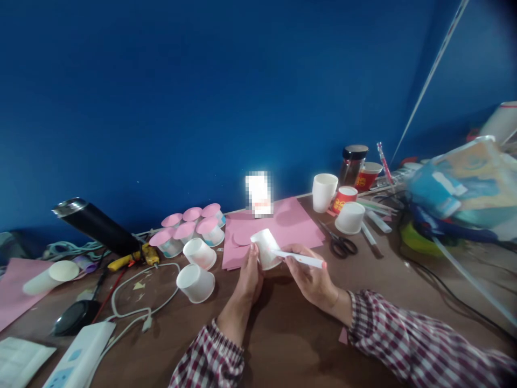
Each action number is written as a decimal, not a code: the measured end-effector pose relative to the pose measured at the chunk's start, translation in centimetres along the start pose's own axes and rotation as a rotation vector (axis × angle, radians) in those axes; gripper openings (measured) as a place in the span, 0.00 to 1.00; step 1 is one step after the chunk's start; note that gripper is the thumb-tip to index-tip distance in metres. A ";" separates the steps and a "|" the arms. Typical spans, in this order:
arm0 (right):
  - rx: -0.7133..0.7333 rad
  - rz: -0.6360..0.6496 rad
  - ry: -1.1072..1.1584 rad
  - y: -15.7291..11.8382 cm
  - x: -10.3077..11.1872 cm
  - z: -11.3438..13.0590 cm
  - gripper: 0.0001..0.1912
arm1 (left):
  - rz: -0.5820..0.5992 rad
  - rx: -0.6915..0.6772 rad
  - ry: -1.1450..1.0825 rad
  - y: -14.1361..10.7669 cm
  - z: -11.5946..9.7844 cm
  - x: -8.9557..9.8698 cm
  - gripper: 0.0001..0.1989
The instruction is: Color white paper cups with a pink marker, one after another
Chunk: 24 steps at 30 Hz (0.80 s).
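Observation:
My left hand (pixel 249 272) is closed around the side of a white paper cup (pixel 265 243), which is tilted above the table. In my right hand (pixel 309 277) is a slim white pen (pixel 302 259), pinched between the fingers, its tip at the cup's side. Faint pinkish marks show on that side. Behind the cup, pink paper sheets (pixel 278 215) lie flat with a pink paper disc (pixel 242 237) on top. To the left stand two white paper cups (pixel 196 283), and behind them several cups with pink paper discs on top (pixel 186 231).
Black scissors (pixel 343 245), more white pens (pixel 369 237) and paper cups (pixel 350 218) lie to the right, before a dark-lidded jar (pixel 353 161) and a plastic bag (pixel 468 188). At left are a black flask (pixel 95 226), cables and a power strip (pixel 78 355). A blue wall rises behind.

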State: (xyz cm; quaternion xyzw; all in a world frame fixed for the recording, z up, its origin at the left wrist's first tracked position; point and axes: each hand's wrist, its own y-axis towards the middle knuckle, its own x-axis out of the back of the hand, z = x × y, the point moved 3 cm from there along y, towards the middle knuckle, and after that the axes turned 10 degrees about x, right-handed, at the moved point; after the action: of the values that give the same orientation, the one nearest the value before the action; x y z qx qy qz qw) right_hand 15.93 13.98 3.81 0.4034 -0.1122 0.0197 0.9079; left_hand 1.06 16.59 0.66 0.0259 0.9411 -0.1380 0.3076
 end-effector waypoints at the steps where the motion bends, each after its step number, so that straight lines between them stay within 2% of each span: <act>1: 0.000 -0.001 -0.002 0.0 0.0 0.0 0.07 | -0.006 -0.008 0.002 0.0 0.0 0.0 0.29; 9: -0.007 -0.023 -0.003 0.1 0.0 0.0 0.07 | 0.054 -0.023 0.013 -0.2 -0.2 -0.4 0.26; 16: -0.022 -0.013 -0.027 0.2 0.1 0.3 0.08 | 0.008 -0.042 0.014 -0.3 -0.2 -0.3 0.27; 24: -0.038 0.002 -0.053 0.5 0.3 0.6 0.08 | 0.018 -0.035 0.001 -0.3 -0.3 -0.4 0.28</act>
State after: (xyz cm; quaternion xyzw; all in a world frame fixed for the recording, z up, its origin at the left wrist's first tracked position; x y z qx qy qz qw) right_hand 16.00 13.82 4.59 0.3861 -0.1371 0.0079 0.9122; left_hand 1.18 16.35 1.17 0.0291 0.9432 -0.1184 0.3091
